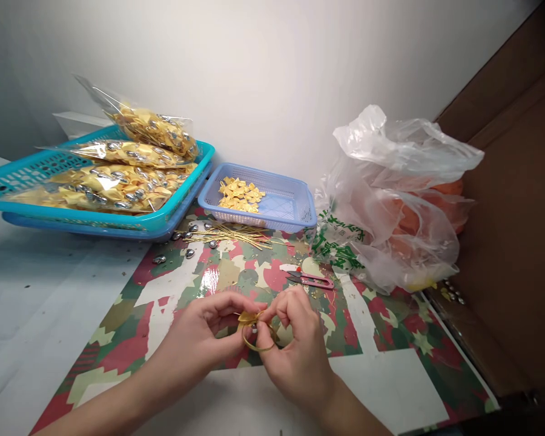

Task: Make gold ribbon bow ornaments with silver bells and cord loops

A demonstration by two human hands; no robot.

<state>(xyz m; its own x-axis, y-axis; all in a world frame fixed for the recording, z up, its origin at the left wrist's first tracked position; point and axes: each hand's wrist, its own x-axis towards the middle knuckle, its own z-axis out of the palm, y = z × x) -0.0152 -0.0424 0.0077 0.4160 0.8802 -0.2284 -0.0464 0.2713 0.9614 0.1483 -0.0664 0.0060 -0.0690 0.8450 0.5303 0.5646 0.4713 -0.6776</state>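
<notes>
Between thumb and fingers, my left hand [213,330] pinches a small yellow ribbon bow [246,318] just above the table. Opposite it, my right hand [295,339] pinches a thin gold cord [258,349] that curves in a loop below the bow. The two hands almost meet at the bow, and the fingers hide part of it. Beyond my right hand lies a pair of pink-handled thread snips [312,280]. Farther back is a bundle of gold cords [236,235] with several silver beads [189,253] beside it.
A blue basket [306,212] at the back holds small yellow bows [240,195]. On the left, a turquoise basket [163,215] carries clear bags [118,184] of bows with silver beads. Crumpled plastic bags [390,212] stand at the right, near a brown panel [513,242]. Camouflage-patterned sheeting covers the table.
</notes>
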